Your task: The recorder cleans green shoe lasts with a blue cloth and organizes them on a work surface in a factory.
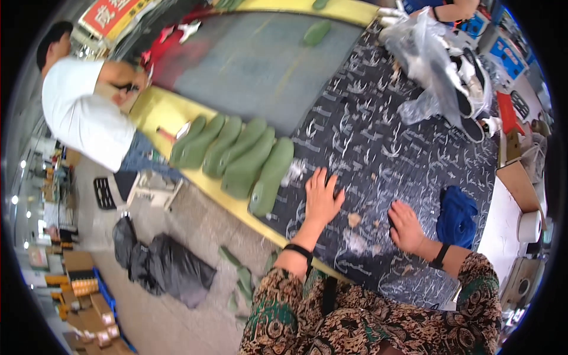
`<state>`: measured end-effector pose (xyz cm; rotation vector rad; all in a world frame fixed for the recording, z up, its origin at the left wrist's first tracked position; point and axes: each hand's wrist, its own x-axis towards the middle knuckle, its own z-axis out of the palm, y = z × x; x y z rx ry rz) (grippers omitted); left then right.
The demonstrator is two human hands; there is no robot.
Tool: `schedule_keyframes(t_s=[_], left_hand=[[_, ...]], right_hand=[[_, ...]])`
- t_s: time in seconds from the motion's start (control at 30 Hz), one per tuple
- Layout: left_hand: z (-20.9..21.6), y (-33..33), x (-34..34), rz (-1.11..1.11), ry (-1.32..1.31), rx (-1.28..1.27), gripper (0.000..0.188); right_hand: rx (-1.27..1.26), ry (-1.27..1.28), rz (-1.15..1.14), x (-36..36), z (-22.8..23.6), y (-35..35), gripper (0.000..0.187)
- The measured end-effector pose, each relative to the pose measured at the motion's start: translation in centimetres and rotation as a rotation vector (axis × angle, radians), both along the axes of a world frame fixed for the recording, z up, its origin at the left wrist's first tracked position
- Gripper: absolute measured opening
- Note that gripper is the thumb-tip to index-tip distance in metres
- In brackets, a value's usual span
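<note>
My left hand (322, 198) lies palm down on a black cloth (355, 148) marked with white strokes. Its fingers are apart and nothing is in them. To its left, several green insoles (274, 176) lie in an overlapping row across the yellow table edge (213, 192). My right hand (407, 228) rests on the same cloth, fingers stretched out and holding nothing. A crumpled blue cloth (457, 218) is just to its right. Small pale scraps (354, 220) are scattered between the two hands.
Clear plastic bags (423, 65) and shoes (469, 89) pile up at the far right. A person in a white shirt (89, 112) stands at the left beside the grey belt (254, 65). Black bags (168, 266) and green pieces (242, 278) lie on the floor. A white roll (529, 227) stands right.
</note>
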<state>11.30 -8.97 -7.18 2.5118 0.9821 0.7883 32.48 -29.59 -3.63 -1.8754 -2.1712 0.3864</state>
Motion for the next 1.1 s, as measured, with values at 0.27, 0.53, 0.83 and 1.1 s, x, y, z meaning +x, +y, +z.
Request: schedule_keyframes(t_s=[0.27, 0.53, 0.83, 1.1], left_hand=[[-0.7, -0.4, 0.7, 0.039, -0.033, 0.001, 0.044], [-1.0, -2.5, -1.8, 0.165, -0.153, 0.04, 0.036], [-6.8, -25.7, -20.6, 0.72, -0.38, -0.378, 0.023], [-14.5, -44.6, -43.9, 1.113, 0.149, -0.926, 0.028]], right_hand=[[0.038, -0.017, 0.001, -0.1, -0.6, -0.8, 0.053], [0.068, -0.079, 0.02, -1.2, -1.9, -0.8, 0.052], [0.055, -0.162, 0.02, 0.0, -3.0, -1.1, 0.048], [0.036, 0.485, -0.382, -13.6, -1.6, 1.2, 0.034]])
